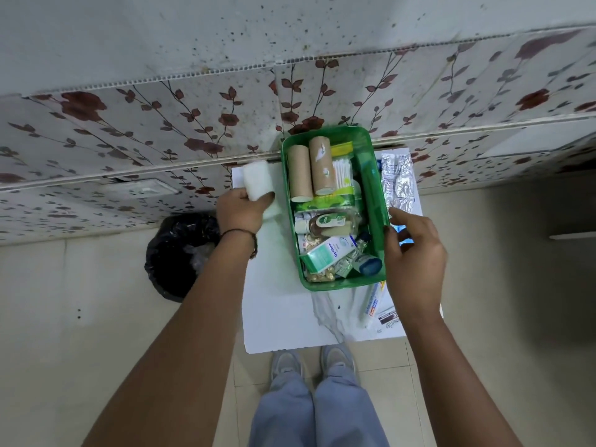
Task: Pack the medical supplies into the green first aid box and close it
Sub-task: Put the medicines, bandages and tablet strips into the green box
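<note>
The white table is small, and its near edge sits just above the person's shoes, with bare room only on its near-left part. A clear plastic bag and a tube in its printed packet lie by the near-right corner. The green first aid box stands open on the table's right half, its far end close to the floral wall; inside are small bottles, a teal carton and blister strips nearest, two brown bandage rolls and cotton buds farther back. The right hand rests its thumb on the box's right rim, fingers loosely spread and holding nothing. Foil strips lie just beyond it. The left hand grips a white gauze roll beside the box's left wall. A black-lined bin stands left of the table.
</note>
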